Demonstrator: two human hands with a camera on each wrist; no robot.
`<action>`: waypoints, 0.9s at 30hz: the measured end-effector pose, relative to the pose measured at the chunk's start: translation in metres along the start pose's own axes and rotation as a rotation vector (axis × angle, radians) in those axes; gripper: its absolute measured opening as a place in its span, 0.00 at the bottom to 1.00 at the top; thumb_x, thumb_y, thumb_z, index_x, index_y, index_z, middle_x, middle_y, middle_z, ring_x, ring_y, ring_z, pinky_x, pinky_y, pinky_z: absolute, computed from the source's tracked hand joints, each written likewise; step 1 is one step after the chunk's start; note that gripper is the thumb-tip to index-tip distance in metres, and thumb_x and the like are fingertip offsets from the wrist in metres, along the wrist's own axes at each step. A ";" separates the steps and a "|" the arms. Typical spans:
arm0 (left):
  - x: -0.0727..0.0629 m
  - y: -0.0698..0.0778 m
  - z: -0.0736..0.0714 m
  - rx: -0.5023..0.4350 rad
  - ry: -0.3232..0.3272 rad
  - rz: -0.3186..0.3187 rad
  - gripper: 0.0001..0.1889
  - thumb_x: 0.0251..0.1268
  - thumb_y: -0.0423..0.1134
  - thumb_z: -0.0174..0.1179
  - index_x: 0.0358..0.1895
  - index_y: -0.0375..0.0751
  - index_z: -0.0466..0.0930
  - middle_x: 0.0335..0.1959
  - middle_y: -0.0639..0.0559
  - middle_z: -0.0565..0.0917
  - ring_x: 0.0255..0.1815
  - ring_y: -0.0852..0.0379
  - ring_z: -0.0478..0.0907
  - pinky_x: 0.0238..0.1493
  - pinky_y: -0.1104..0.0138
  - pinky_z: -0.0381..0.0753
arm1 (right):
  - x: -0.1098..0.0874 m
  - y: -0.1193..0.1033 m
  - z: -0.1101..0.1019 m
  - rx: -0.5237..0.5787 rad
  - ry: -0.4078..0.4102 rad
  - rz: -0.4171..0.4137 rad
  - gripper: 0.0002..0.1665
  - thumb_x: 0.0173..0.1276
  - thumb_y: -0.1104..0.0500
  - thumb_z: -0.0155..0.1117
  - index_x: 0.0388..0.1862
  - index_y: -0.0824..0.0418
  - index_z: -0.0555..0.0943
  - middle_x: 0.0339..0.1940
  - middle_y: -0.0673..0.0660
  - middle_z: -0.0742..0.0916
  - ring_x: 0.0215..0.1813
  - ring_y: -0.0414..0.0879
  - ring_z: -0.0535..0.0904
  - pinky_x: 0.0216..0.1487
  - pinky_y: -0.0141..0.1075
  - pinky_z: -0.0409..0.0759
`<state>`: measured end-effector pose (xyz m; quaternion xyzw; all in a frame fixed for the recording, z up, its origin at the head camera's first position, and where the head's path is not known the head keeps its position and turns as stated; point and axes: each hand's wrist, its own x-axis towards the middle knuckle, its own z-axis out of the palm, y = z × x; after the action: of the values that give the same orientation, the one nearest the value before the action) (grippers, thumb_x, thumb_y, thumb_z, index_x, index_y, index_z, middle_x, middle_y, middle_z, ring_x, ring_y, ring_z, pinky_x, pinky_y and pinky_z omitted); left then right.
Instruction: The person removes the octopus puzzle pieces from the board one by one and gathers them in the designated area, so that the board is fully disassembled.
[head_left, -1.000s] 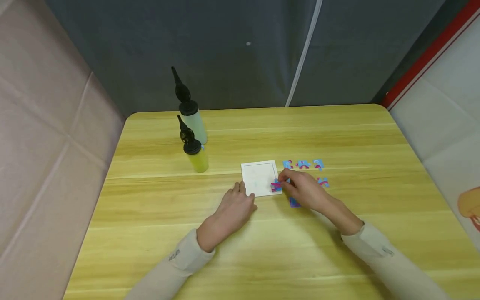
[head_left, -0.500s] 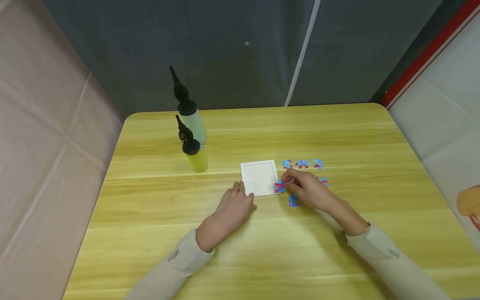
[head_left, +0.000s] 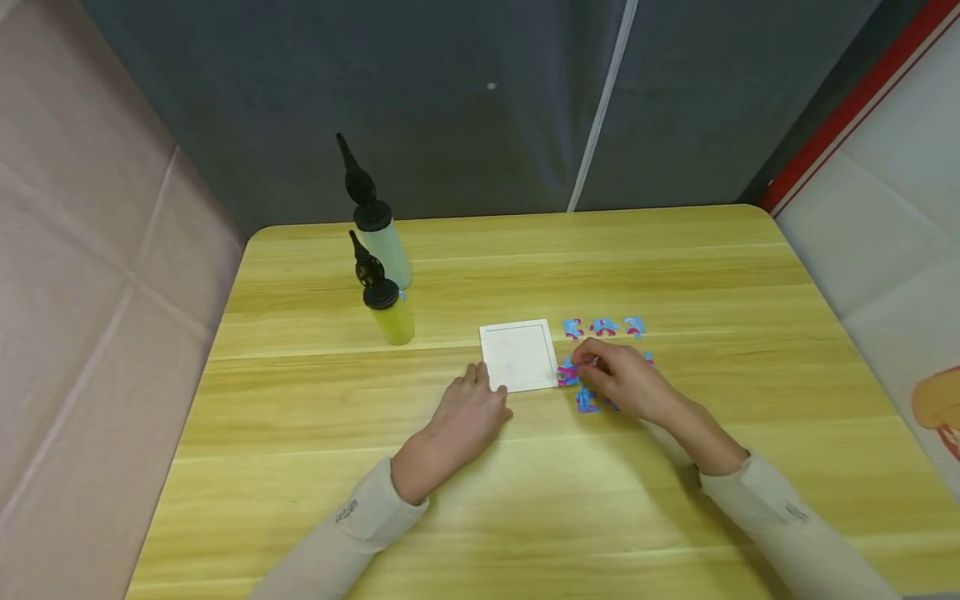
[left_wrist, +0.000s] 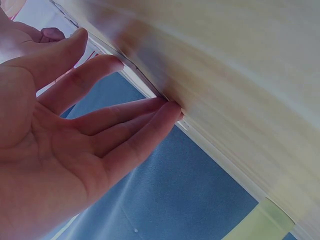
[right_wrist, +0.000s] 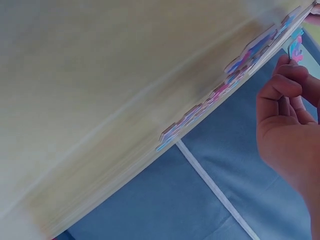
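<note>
My right hand (head_left: 621, 379) pinches a blue and pink jigsaw piece (head_left: 567, 373) between thumb and finger, at the right edge of a white square puzzle board (head_left: 517, 357). The right wrist view shows the jigsaw piece (right_wrist: 295, 48) upright at the fingertips, raised off the table. My left hand (head_left: 467, 414) rests its fingertips at the lower left edge of the board. In the left wrist view the left hand (left_wrist: 75, 135) has its fingers extended and grips nothing. Several loose jigsaw pieces (head_left: 603, 327) lie right of the board; some are partly hidden by my right hand.
A yellow pump bottle (head_left: 395, 322) and a taller pale green pump bottle (head_left: 388, 254), both black-topped, stand back left. A small blue thing (head_left: 402, 294) is partly hidden behind the yellow one. A dark curtain (head_left: 450, 108) hangs beyond the wooden table (head_left: 300, 467).
My right hand has drawn slightly right with the jigsaw piece, from over the board's lower right corner to just beside its edge. My left hand stays in place.
</note>
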<state>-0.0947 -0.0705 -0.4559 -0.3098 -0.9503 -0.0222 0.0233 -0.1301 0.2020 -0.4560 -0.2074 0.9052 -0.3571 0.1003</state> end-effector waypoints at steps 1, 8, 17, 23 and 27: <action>0.000 0.000 0.000 -0.001 -0.002 -0.001 0.16 0.71 0.49 0.66 0.41 0.36 0.89 0.54 0.23 0.83 0.59 0.32 0.83 0.51 0.51 0.88 | 0.000 0.000 0.000 -0.004 0.004 0.005 0.05 0.77 0.66 0.60 0.48 0.60 0.81 0.24 0.49 0.80 0.23 0.37 0.70 0.26 0.30 0.73; 0.001 0.000 0.001 -0.003 0.000 -0.001 0.16 0.70 0.49 0.67 0.40 0.37 0.89 0.53 0.24 0.83 0.58 0.33 0.83 0.50 0.52 0.88 | -0.005 0.004 -0.003 -0.002 0.020 0.007 0.06 0.76 0.66 0.60 0.47 0.61 0.82 0.24 0.50 0.81 0.24 0.37 0.70 0.24 0.30 0.72; 0.001 0.000 0.001 -0.008 0.014 0.006 0.16 0.70 0.48 0.67 0.39 0.36 0.89 0.53 0.23 0.83 0.58 0.32 0.84 0.49 0.51 0.88 | -0.014 0.012 -0.010 0.010 0.015 0.033 0.06 0.77 0.65 0.60 0.48 0.59 0.81 0.30 0.53 0.84 0.28 0.39 0.72 0.27 0.30 0.73; 0.001 0.000 0.000 -0.014 0.001 0.003 0.16 0.71 0.48 0.66 0.40 0.36 0.89 0.55 0.22 0.83 0.59 0.31 0.83 0.51 0.51 0.88 | -0.018 0.014 -0.016 0.045 0.004 0.076 0.05 0.77 0.64 0.60 0.48 0.59 0.81 0.33 0.54 0.84 0.29 0.40 0.73 0.27 0.31 0.75; 0.001 0.000 -0.002 -0.022 -0.009 -0.003 0.16 0.71 0.48 0.66 0.41 0.36 0.89 0.55 0.22 0.82 0.59 0.31 0.83 0.52 0.51 0.88 | -0.018 0.016 -0.017 0.042 -0.003 0.081 0.05 0.77 0.64 0.61 0.48 0.59 0.81 0.34 0.54 0.85 0.30 0.39 0.74 0.29 0.30 0.76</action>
<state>-0.0952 -0.0702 -0.4542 -0.3086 -0.9506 -0.0313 0.0154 -0.1242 0.2311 -0.4536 -0.1687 0.9051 -0.3713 0.1202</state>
